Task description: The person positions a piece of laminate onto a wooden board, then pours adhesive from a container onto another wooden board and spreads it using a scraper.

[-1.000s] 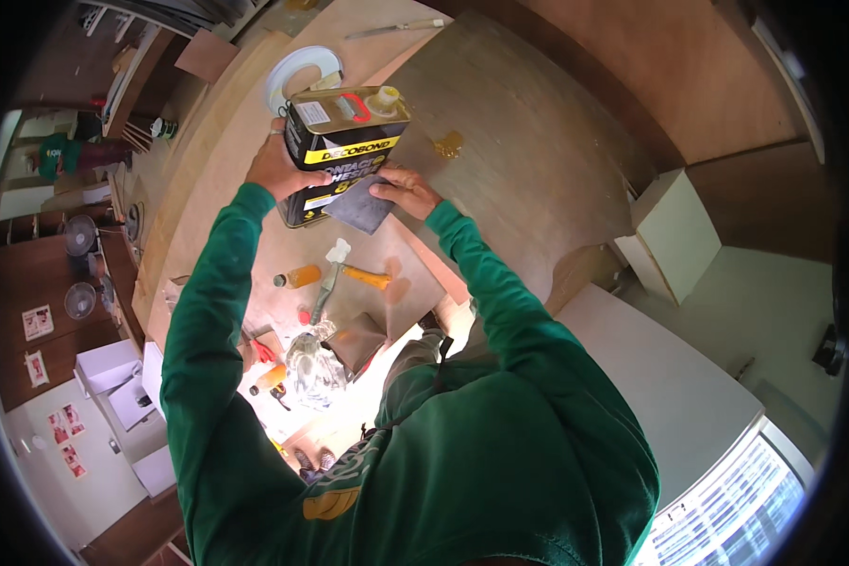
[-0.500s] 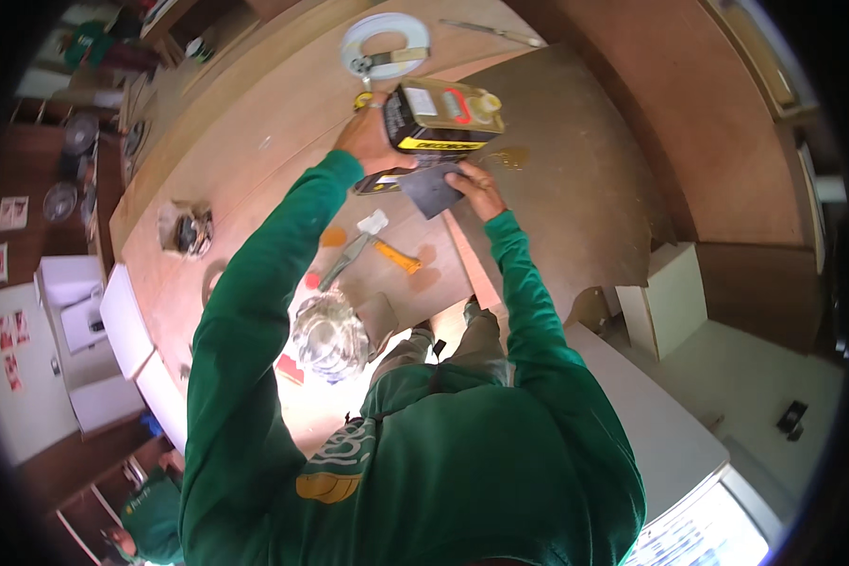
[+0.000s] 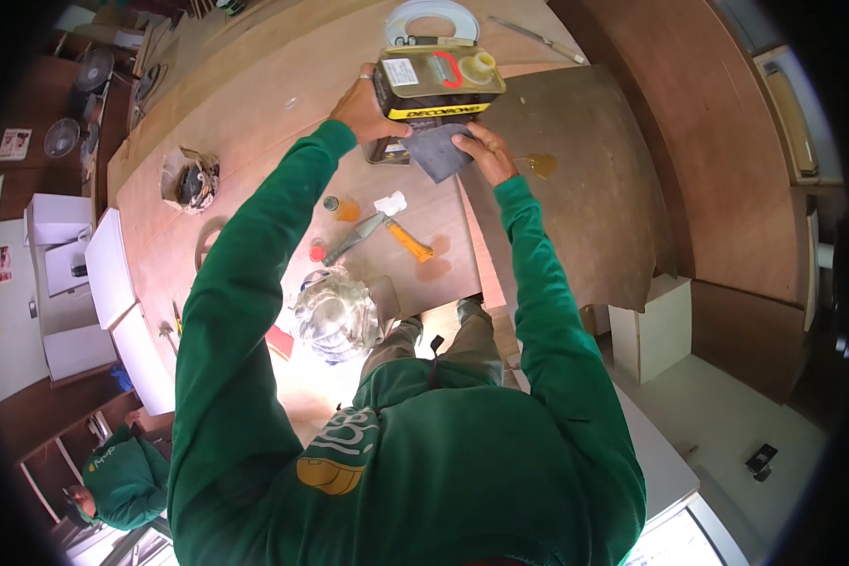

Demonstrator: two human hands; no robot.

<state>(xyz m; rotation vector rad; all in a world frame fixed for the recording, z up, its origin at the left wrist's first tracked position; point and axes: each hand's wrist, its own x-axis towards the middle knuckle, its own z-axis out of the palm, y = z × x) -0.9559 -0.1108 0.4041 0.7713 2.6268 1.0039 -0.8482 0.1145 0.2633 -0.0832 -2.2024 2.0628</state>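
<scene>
Here, left hand (image 3: 362, 112) holds a can (image 3: 440, 92) — right hand (image 3: 490, 152), a grey sheet (image 3: 437, 156).

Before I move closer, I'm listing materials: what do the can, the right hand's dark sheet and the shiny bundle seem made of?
Can: probably metal, painted black and yellow; its golden top has a sheen.
Dark sheet: perhaps plastic or laminate, dull grey and straight-edged; the look leaves it open.
Shiny bundle: likely clear plastic film, glossy, with crinkled highlights.

Brown wooden panels (image 3: 717, 160) rise at right; two fans (image 3: 62, 138) and white boxy units (image 3: 61, 219) stand left
</scene>
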